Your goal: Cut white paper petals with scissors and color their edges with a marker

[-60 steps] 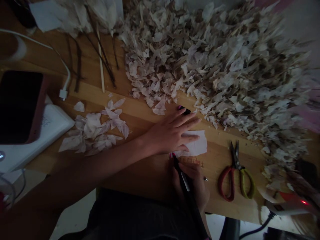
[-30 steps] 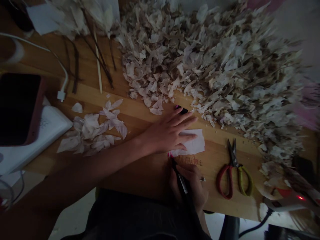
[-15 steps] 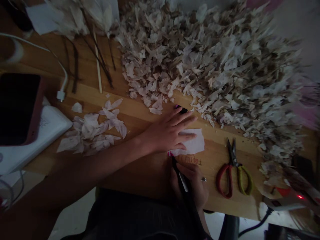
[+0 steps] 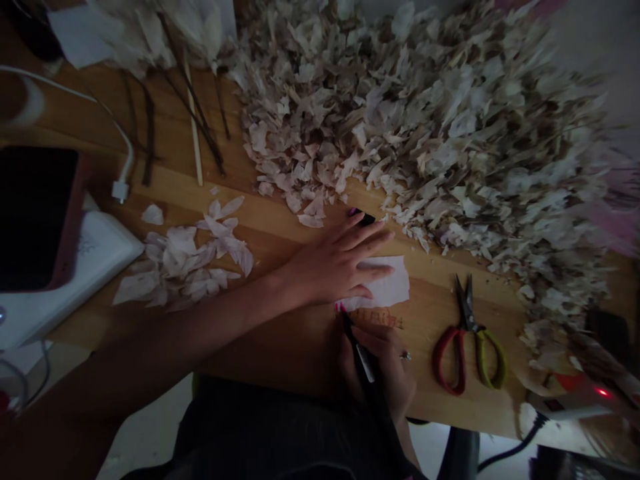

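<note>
Little is changed since the earlier frames: the left hand (image 4: 340, 263) is kept flat, fingers spread, on the white paper piece (image 4: 387, 288) near the table's front edge (image 4: 280, 363). A black marker (image 4: 363, 363) is pinched by the right hand (image 4: 385, 370), its pink tip at the paper's lower left corner. Bare wood is left between the paper and the scissors (image 4: 470, 340); the petal heap (image 4: 425, 133) borders behind.

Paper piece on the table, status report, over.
Left hand flat on paper piece. Right hand gripping marker, tip at paper's edge. Scissors beside, apart.
</note>
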Tool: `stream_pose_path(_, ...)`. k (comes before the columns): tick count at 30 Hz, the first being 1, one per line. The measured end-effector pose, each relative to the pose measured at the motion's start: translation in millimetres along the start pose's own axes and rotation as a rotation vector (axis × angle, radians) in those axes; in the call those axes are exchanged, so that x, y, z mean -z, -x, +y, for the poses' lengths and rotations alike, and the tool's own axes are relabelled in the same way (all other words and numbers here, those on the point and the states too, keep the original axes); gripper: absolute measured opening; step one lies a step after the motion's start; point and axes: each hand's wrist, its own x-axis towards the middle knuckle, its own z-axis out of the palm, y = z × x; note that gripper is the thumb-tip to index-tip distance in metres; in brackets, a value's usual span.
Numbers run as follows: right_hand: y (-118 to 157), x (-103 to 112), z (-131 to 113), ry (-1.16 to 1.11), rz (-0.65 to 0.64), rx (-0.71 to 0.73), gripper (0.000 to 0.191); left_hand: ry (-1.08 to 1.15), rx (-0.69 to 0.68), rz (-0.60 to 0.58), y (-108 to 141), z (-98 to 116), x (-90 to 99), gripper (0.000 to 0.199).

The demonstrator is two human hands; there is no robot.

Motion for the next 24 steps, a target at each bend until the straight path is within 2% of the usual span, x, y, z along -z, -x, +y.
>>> stream_pose_path(8, 4.6, 1.7, 2.4, 0.003, 0.011, 0.006, 0.024, -0.005, -0.006, 0.015, 0.1, -0.4, -2.3, 0.052)
stream_pose_path(14, 7.8, 7.7, 1.1, -0.05, 0.036, -0.092, 0.014, -0.013, -0.022, 0.031, 0.9, -1.3, 0.2, 0.053)
stream_pose_path(18, 6.5, 10.5, 3.9, -0.07, 0.083, -0.125, 0.018, -0.004, -0.008, 0.089, 0.4, 2.0, 7.7, 0.051)
stream_pose_path(21, 3.8, 9.3, 8.8, -0.127, 0.107, -0.085, 0.017, -0.006, -0.002, 0.106, -10.4, 8.3, 12.5, 0.054)
stream_pose_path(24, 1.0, 7.2, 11.3, -0.17, 0.11, -0.062, 0.017, -0.007, -0.013, 0.046, -31.5, 14.5, 14.0, 0.056)
